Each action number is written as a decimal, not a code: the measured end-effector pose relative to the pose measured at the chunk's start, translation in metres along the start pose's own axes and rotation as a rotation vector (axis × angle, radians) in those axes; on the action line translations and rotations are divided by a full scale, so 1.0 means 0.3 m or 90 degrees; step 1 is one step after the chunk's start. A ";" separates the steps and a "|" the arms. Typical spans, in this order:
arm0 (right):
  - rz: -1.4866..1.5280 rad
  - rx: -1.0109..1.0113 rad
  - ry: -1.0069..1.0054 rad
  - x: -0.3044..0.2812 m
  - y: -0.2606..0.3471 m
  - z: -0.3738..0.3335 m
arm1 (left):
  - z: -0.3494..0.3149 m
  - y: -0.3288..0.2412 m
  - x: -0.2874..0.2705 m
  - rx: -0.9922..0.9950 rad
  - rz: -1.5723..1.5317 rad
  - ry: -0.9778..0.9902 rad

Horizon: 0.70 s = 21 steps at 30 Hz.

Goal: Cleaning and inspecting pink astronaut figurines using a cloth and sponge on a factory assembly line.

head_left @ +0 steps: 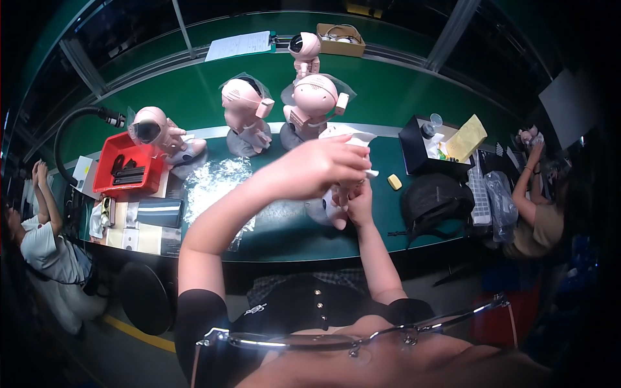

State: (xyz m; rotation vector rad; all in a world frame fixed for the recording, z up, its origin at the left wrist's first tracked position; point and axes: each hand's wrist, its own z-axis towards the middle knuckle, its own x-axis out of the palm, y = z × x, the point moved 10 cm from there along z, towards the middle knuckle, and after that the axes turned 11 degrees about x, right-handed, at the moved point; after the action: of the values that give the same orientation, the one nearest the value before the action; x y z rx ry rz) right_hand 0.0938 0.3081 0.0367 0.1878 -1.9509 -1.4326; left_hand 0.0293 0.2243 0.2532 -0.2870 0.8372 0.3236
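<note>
Over the middle of the bench, my left hand (330,165) is closed around a white cloth (352,134), pressed against the upper part of a pink astronaut figure. Below it, my right hand (361,205) grips that pink astronaut figure (337,218) low on its side. My left hand and the cloth hide most of the figure; mainly its lower pink part shows. Behind my hands stand other pink astronaut figures (314,96), some with clear film over their heads. A yellow block (394,182) lies to the right of my right hand.
Crumpled clear plastic (217,187) lies left of my hands. A red bin (116,189) with black parts stands farther left. On the right are a black box (414,150) and a black bag (436,202). Co-workers (540,213) are at both sides.
</note>
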 end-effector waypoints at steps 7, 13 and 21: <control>-0.088 -0.042 -0.006 0.001 0.014 -0.007 | -0.119 0.301 -0.030 -0.176 -0.227 -0.087; -0.087 -0.101 0.007 -0.001 0.033 -0.005 | -0.372 0.292 -0.044 -0.349 0.115 -0.116; 0.095 -0.184 0.273 0.213 0.184 -0.046 | -0.670 0.128 0.185 -0.580 0.207 0.193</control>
State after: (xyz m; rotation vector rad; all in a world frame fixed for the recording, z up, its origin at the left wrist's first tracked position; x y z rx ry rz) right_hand 0.0699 0.2865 0.1159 0.1928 -1.3696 -1.4203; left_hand -0.0868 0.1938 0.0785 -1.0720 0.9958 0.9847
